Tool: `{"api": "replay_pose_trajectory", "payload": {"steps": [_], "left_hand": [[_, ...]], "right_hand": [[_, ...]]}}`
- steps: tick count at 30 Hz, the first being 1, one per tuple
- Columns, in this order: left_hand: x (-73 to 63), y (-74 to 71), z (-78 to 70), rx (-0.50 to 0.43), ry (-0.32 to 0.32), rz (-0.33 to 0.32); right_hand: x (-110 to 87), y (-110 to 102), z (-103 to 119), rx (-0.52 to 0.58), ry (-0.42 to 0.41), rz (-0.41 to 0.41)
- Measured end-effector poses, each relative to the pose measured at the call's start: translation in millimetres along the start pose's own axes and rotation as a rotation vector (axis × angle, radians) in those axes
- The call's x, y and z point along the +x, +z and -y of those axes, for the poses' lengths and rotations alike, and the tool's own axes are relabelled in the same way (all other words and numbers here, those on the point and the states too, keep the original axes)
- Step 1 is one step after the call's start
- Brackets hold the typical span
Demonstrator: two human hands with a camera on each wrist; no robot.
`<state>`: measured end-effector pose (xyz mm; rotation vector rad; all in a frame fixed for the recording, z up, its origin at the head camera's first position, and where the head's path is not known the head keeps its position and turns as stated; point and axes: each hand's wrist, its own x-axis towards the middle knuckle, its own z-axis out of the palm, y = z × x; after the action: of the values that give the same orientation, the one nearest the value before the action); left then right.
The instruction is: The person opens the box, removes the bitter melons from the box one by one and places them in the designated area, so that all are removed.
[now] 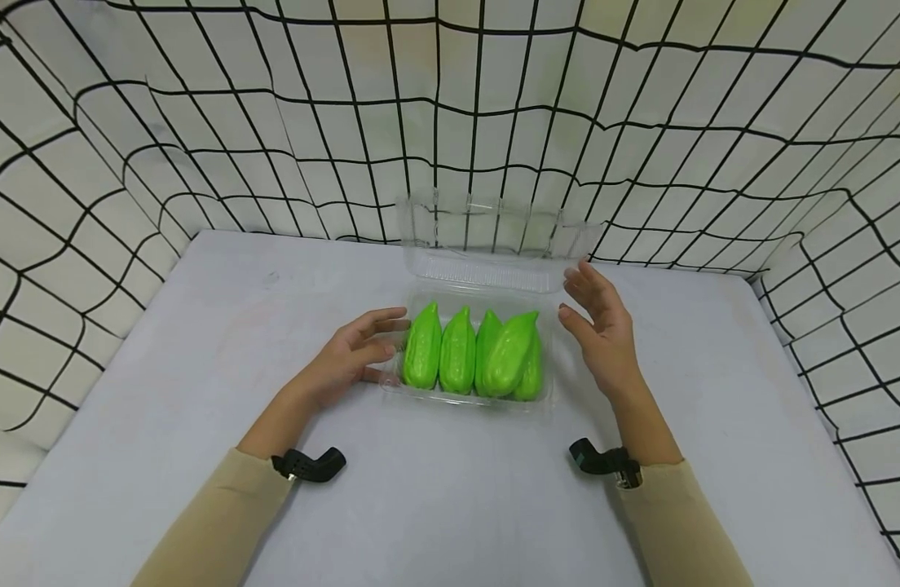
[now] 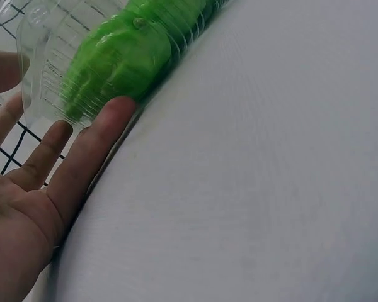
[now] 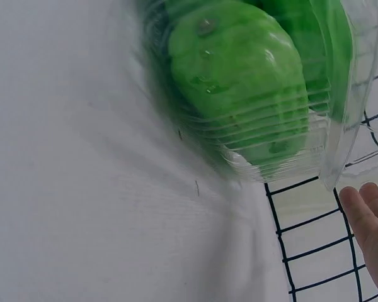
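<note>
A clear plastic clamshell box [image 1: 465,399] lies on the table with its lid [image 1: 487,273] standing open at the back. Several bright green, ridged, pointed vegetables, like bitter melons [image 1: 457,350], fill it side by side, one lying over others at the right. My left hand [image 1: 347,350] is at the box's left side, fingers spread and straight; in the left wrist view a fingertip [image 2: 121,108] is right at the box wall. My right hand [image 1: 602,330] is held apart from the box's right side, fingers relaxed near the lid's right corner, holding nothing.
A white table [image 1: 435,497] lies under everything. White panels with a black wire grid [image 1: 479,106] rise behind it and along both sides. Black straps [image 1: 306,465] with camera mounts sit on both wrists, over beige sleeves [image 1: 218,522].
</note>
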<state>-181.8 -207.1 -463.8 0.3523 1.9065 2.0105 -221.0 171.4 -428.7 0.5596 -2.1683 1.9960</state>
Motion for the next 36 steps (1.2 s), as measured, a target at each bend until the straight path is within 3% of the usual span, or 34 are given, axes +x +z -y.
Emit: {"api": "replay_pose_trajectory", "payload": {"steps": [7, 19, 36], "left_hand": [[0.4, -2.2, 3.4, 0.012, 0.007, 0.027], [-0.2, -2.9, 3.7, 0.000, 0.011, 0.045], [-2.9, 2.4, 1.0, -0.028, -0.022, 0.064]], "right_hand": [[7.7, -4.7, -1.1, 0.024, 0.000, 0.002], [21.1, -3.8, -13.6, 0.092, 0.109, 0.011], [19.3, -8.0, -18.4, 0.086, 0.218, 0.056]]}}
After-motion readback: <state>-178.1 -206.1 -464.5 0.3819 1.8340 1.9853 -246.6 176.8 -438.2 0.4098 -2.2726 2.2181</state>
